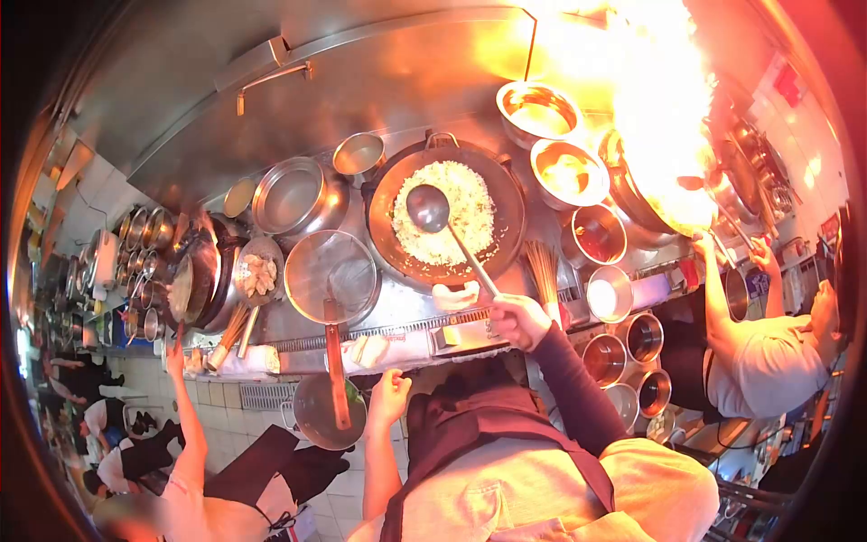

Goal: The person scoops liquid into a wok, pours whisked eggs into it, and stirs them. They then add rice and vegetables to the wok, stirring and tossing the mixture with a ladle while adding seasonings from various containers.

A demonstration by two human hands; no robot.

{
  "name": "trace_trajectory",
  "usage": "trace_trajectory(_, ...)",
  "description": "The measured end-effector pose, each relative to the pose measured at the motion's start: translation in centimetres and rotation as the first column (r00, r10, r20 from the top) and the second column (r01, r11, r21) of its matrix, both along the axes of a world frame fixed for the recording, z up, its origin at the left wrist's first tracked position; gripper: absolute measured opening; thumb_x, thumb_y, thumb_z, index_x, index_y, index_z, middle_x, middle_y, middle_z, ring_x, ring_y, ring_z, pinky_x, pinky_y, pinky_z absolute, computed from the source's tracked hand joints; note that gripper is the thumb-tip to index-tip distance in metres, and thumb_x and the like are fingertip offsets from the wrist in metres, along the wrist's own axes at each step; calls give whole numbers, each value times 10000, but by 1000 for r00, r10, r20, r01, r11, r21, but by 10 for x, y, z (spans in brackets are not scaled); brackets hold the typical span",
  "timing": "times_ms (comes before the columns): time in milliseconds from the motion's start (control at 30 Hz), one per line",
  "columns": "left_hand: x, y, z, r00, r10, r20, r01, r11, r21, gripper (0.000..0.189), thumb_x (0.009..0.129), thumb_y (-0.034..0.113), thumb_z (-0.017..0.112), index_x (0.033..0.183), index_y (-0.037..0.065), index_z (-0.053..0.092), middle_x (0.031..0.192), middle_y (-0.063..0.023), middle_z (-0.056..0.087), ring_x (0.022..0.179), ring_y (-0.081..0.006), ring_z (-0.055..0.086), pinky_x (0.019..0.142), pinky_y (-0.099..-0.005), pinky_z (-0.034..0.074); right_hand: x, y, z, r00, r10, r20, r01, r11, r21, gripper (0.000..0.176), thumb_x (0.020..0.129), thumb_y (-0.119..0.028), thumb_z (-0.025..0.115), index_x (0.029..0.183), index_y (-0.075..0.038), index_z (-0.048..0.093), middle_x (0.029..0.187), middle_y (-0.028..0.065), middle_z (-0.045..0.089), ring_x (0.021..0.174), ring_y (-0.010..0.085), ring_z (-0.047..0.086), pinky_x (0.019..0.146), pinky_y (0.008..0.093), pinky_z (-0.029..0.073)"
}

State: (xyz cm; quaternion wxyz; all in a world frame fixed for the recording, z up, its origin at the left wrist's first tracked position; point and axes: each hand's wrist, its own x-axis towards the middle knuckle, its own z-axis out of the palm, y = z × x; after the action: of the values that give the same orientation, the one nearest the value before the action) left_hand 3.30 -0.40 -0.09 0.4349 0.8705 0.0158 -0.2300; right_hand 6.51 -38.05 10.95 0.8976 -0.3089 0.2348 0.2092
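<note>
My right hand (521, 322) is wrapped round the handle of a long metal ladle (428, 209). The ladle's bowl rests over rice (465, 237) in a large wok (507, 230), hiding part of the grains. Close to my body, my left hand (390, 396) has its fingers curled into a loose fist, and I see nothing in it. Between that hand and the wok lie a folded white cloth (384, 351) and a wire strainer (331, 271) with a wooden handle. Another crumpled white cloth (455, 296) touches the stove's front near the wok.
Tall flames (664, 108) rise from a pan at the right, where a co-worker (768, 348) stands with both arms out. Metal bowls (539, 113) and pots (599, 233) line the space between. A bamboo brush (543, 275) stands by my wok. Another person (194, 488) works at the left.
</note>
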Motion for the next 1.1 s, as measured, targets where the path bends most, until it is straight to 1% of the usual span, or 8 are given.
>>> trace_trajectory(100, -2, -13, 5, 995, -23, -94, 26, 999, 38, 417, 969, 246, 728, 1291, 0, 628, 1058, -144, 754, 915, -226, 743, 835, -359, 579, 52, -38, -99, 997, 67, 27, -72, 956, 284, 142, 1064, -162, 567, 1188, -95, 584, 752, -37, 497, 543, 50, 422, 410, 204, 336)
trace_trajectory(133, -2, -20, 11, 994, -93, -51, 97, 993, 68, 419, 970, 251, 732, 1286, -5, 631, 1048, -137, 755, 928, -238, 741, 851, -365, 576, 60, -23, -72, 996, 45, 72, -32, 985, -169, 156, 1060, -161, 573, 1209, -117, 572, 739, -42, 493, 543, 57, 435, 421, 225, 371)
trace_trajectory(233, 4, -42, 24, 984, -160, -71, 159, 987, -31, 411, 986, 258, 718, 1288, -8, 633, 1073, -147, 754, 960, -250, 741, 871, -375, 574, 94, -17, -97, 884, 335, 325, 317, 81, -945, 266, 1028, -190, 603, 1231, -42, 516, 663, 127, 575, 534, 280, 595, 504, 443, 487)
trace_trajectory(333, 11, -72, 49, 980, -184, -74, 182, 983, -30, 417, 1018, 244, 680, 1314, -41, 611, 1153, -198, 736, 1037, -286, 732, 915, -392, 566, 117, 4, -89, 914, 327, 242, 269, -37, -963, 314, 1011, -186, 599, 1252, -14, 492, 718, 264, 640, 668, 471, 669, 614, 565, 516)
trace_trajectory(700, 21, -139, 46, 962, -251, -104, 243, 966, -82, 366, 1020, 189, 673, 1284, -58, 617, 1143, -209, 734, 1055, -303, 722, 933, -392, 567, -108, -84, -79, 788, 611, -74, -32, -81, -996, 619, 989, -133, 595, 1568, -135, 378, 1299, 246, 649, 1138, 441, 661, 919, 530, 554)
trace_trajectory(900, 60, -162, 56, 918, -202, 342, 185, 979, 83, 240, 996, 133, 682, 1172, -27, 646, 1091, -214, 708, 1079, -359, 671, 913, -439, 548, -104, -243, -92, 882, 442, -162, 89, -494, -865, 618, 963, -108, 608, 1545, -280, 490, 989, 183, 671, 856, 416, 689, 731, 546, 552)
trace_trajectory(1000, 89, -193, 78, 726, -371, 579, 286, 929, 236, 219, 993, 135, 674, 1157, -9, 656, 1113, -224, 687, 1138, -417, 611, 971, -489, 510, -14, -221, -167, 903, 405, 147, 291, -321, -901, 616, 940, -139, 621, 1533, -263, 508, 1039, 224, 720, 944, 429, 704, 809, 543, 557)
trace_trajectory(1100, 124, -214, 69, 630, -567, 530, 453, 823, 342, 278, 1043, 260, 592, 1137, 9, 667, 1128, -233, 678, 1165, -447, 579, 998, -522, 482, 43, -107, -144, 954, 295, -52, -26, -90, -996, 595, 976, -257, 639, 1553, -228, 495, 976, 257, 733, 906, 444, 722, 813, 527, 565)
